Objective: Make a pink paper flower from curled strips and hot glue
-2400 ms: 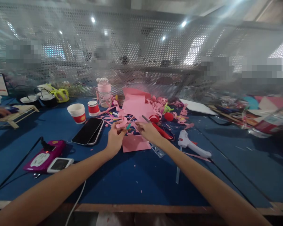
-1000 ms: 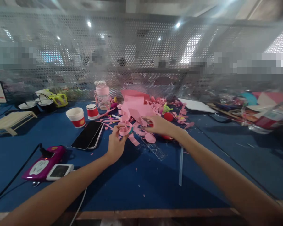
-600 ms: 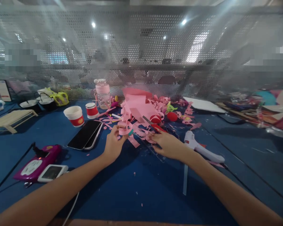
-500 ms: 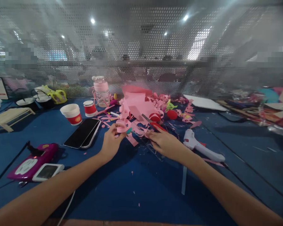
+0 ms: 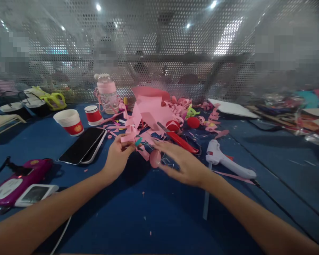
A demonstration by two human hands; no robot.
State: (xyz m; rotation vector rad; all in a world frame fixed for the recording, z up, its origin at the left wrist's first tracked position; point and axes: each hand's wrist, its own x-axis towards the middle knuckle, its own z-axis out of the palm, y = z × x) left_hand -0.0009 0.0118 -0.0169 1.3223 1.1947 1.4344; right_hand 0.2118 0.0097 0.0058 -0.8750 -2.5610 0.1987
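The left hand (image 5: 116,158) pinches a pink strip (image 5: 127,138), which might crumple under too tight a grip, while the right hand (image 5: 184,161), fingers spread and contact unclear, could, sweeping inward, knock the disc (image 5: 155,158) between them into the scraps (image 5: 143,153).

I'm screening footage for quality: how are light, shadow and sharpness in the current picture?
Head view: bright lights glare beyond the perforated screen; head view: soft shadows darken parts of the blue table; head view: the right hand looks slightly blurred, the area behind the screen hazy and partly pixelated, the white glue gun clearer.
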